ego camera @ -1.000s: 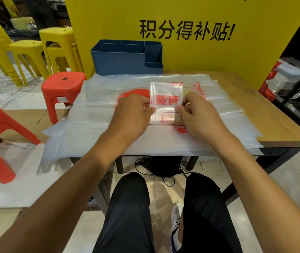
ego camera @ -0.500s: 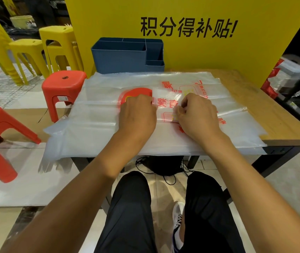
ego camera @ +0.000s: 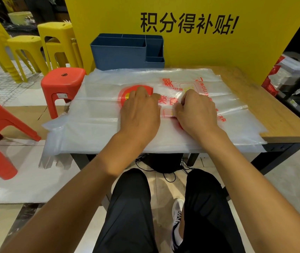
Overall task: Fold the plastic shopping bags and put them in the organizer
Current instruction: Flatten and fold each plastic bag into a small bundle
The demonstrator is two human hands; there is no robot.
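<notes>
Plastic folded bag (ego camera: 169, 105) lies on the bag pile (ego camera: 94, 128), pressed by the flat left hand (ego camera: 140, 110) and pinched by the curled right hand (ego camera: 196, 108), with the blue organizer (ego camera: 120, 53) standing behind on the table (ego camera: 280, 121).

left hand (ego camera: 139, 110) flat, right hand (ego camera: 196, 110) pinching

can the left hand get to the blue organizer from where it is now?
Probably yes. The left hand rests on the folded bag, and only flat bags lie between it and the organizer at the table's far edge. Nothing upright blocks it, though it needs a long forward stretch.
</notes>
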